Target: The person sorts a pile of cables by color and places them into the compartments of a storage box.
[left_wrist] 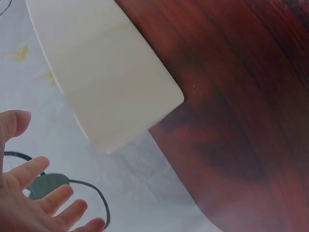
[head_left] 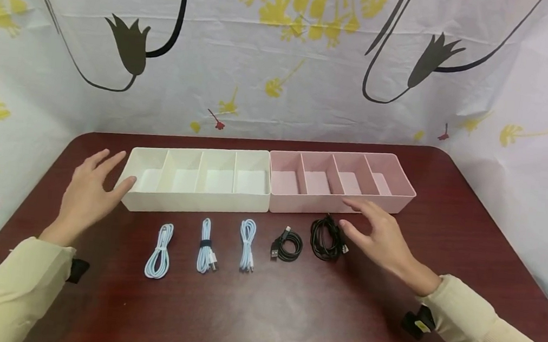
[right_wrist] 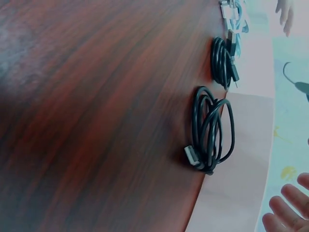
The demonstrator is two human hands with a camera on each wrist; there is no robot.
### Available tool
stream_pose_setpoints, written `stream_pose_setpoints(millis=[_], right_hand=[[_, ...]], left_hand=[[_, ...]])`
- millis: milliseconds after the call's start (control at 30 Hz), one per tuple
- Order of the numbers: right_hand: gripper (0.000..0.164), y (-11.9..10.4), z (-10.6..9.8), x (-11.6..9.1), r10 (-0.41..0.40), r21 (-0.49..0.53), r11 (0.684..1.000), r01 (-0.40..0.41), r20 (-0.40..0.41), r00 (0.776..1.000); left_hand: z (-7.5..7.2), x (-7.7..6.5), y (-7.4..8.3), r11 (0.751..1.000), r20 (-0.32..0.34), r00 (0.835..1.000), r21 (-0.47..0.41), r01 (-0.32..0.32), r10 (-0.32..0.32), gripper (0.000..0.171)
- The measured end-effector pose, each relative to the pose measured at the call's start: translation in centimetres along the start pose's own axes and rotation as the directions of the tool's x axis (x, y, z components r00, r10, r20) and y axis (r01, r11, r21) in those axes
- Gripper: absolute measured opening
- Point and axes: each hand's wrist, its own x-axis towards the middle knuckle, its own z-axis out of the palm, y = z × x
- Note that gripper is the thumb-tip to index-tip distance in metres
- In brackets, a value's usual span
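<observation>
My left hand (head_left: 87, 194) hovers by the left end of a white divided box (head_left: 198, 203), its fingers spread and holding nothing. In the left wrist view, its fingers (left_wrist: 55, 199) show apart from the box's side. My right hand (head_left: 381, 239) is above the table in front of a pink divided box (head_left: 339, 203), fingers extended and nothing in them. Nearest to it lies a larger coiled black cable (head_left: 325, 239). Left of that are a smaller coiled black USB cable (head_left: 289, 247) and three pale blue bundled cables (head_left: 247, 240), (head_left: 205, 252), (head_left: 159, 251), one wrapped with a dark strap.
Both boxes stand end to end along the back of a dark red wooden table (head_left: 261, 316), each split into several compartments. A patterned white cloth (head_left: 171, 110) hangs behind and at the sides. Dark devices sit at both wrists.
</observation>
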Motion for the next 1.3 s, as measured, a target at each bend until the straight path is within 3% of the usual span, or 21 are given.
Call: stream_pose_setpoints(millis=[267, 433, 600, 900, 1300], right_hand=[[0.039, 0.6, 0.0, -0.8, 0.078, 0.008, 0.997, -0.079, 0.067, 0.995], [0.040, 0.7, 0.1, -1.2, 0.142, 0.034, 0.988, -0.149, 0.154, 0.978], [0.042, 1.0, 0.1, -1.6, 0.203, 0.029, 0.976, -0.215, 0.233, 0.951], [0.041, 1.3, 0.8, -1.8, 0.243, 0.118, 0.948, -0.296, 0.334, 0.911], [0.040, 1.4, 1.4, -1.9, 0.215, 0.127, 0.954, -0.271, 0.340, 0.915]], left_hand=[[-1.1, 1.2, -1.7, 0.988, 0.143, 0.989, -0.146, 0.051, -0.030, 0.059], [-1.4, 1.8, -2.1, 0.973, 0.279, 0.956, -0.177, 0.145, -0.091, 0.063], [-1.2, 2.7, -2.3, 0.963, 0.368, 0.927, -0.213, 0.162, -0.075, 0.063], [-0.9, 3.1, -3.7, 0.944, 0.393, 0.912, -0.242, 0.223, -0.115, 0.064], [-0.5, 4.0, -4.5, 0.924, 0.441, 0.889, -0.279, 0.263, -0.120, 0.065]])
